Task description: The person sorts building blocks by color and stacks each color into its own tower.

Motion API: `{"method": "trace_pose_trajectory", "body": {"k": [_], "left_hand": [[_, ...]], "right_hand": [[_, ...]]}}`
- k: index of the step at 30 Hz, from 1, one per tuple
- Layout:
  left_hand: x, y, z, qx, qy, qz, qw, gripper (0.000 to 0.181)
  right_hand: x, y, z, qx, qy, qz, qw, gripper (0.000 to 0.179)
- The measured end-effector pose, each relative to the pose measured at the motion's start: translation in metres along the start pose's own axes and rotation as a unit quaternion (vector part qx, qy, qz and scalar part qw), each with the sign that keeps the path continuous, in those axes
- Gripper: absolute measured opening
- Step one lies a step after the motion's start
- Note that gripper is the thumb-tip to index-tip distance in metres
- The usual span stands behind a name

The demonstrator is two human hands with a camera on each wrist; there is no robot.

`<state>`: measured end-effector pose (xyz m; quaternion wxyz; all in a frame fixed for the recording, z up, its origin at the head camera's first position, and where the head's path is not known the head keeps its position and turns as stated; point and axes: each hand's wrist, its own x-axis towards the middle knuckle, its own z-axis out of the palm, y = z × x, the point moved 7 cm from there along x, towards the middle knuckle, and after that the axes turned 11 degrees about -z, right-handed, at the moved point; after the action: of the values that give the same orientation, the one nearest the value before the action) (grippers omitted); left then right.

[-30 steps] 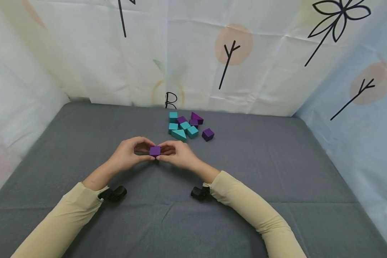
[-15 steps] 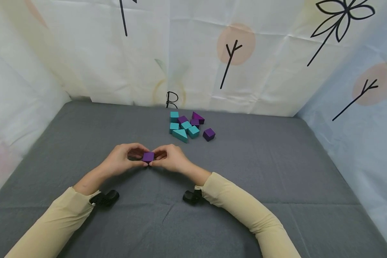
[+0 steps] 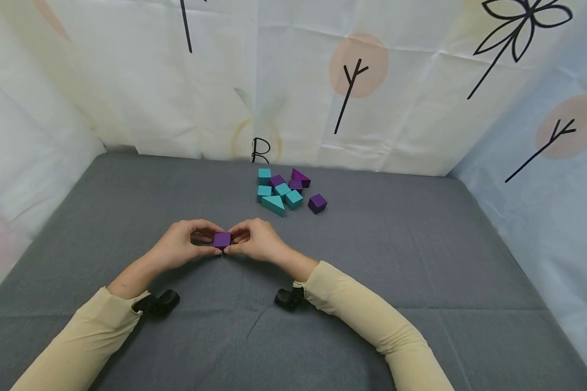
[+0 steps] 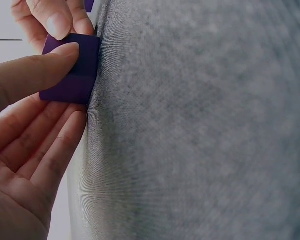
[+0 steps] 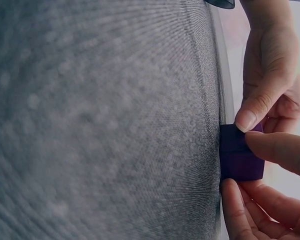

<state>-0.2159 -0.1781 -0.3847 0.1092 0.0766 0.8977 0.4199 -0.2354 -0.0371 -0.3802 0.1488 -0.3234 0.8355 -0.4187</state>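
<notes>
A purple block [image 3: 222,240] sits on the grey cloth, with both hands around it. My left hand [image 3: 178,247] pinches it from the left between thumb and fingers. From the right, my right hand [image 3: 259,241] does the same. In the left wrist view, the left thumb lies across the near face of the block [image 4: 72,70], while the right hand's fingertips touch its other end. The right wrist view has the block [image 5: 242,155] standing against the cloth, a thumb from each hand meeting on it. Fingers partly hide its sides.
Beyond the hands lies a loose cluster of teal and purple blocks, among them a teal triangle [image 3: 274,205] and a purple triangle [image 3: 300,178]. A purple cube [image 3: 317,203] lies slightly apart at its right. Printed fabric [image 3: 293,81] walls the grey table [image 3: 420,244] at back and sides.
Both hands have moved toward the person and a little left, bringing the purple block along between them. Most of this movement came in the first half second. The block cluster stays put.
</notes>
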Motion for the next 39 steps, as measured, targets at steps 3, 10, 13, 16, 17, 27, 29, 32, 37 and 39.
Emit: {"method": "trace_pose_trajectory", "body": {"k": [3,10,13,16,17,27,29,32,37,39], "left_hand": [[0.000,-0.001,0.000,0.000,0.000,0.002,1.0000,0.036],[0.001,0.000,0.000,0.010,0.004,0.007,0.9999,0.035],[0.000,0.000,0.001,0.010,0.005,0.005,0.9999,0.035],[0.000,-0.001,0.001,0.008,0.006,0.003,0.9999,0.035],[-0.001,-0.001,0.001,0.008,0.007,0.003,0.9999,0.035],[0.000,0.000,0.002,0.010,0.012,0.005,0.9999,0.036],[0.000,0.000,0.001,0.010,0.013,0.004,0.9999,0.036],[0.000,0.000,0.001,0.009,0.014,0.003,0.9999,0.037],[0.000,-0.001,0.002,0.008,0.017,0.000,0.9998,0.037],[-0.001,-0.001,0.002,0.010,0.017,-0.002,0.9998,0.037]], "right_hand": [[0.001,0.001,0.001,0.002,-0.005,-0.001,1.0000,0.033],[0.001,0.004,0.000,0.016,-0.005,-0.005,0.9998,0.034],[0.001,0.006,0.000,0.019,-0.007,-0.006,0.9998,0.035],[0.001,0.008,-0.001,0.025,-0.012,-0.004,0.9996,0.036],[0.000,0.008,-0.001,0.030,-0.012,-0.005,0.9995,0.036],[-0.002,0.011,-0.012,0.047,-0.004,-0.024,0.9986,0.034],[-0.003,0.012,-0.018,0.047,0.007,-0.027,0.9985,0.033],[-0.006,0.014,-0.027,0.050,0.023,-0.030,0.9980,0.032],[-0.012,0.021,-0.040,0.039,0.039,-0.028,0.9981,0.032],[-0.015,0.024,-0.045,0.033,0.042,-0.025,0.9983,0.032]]}}
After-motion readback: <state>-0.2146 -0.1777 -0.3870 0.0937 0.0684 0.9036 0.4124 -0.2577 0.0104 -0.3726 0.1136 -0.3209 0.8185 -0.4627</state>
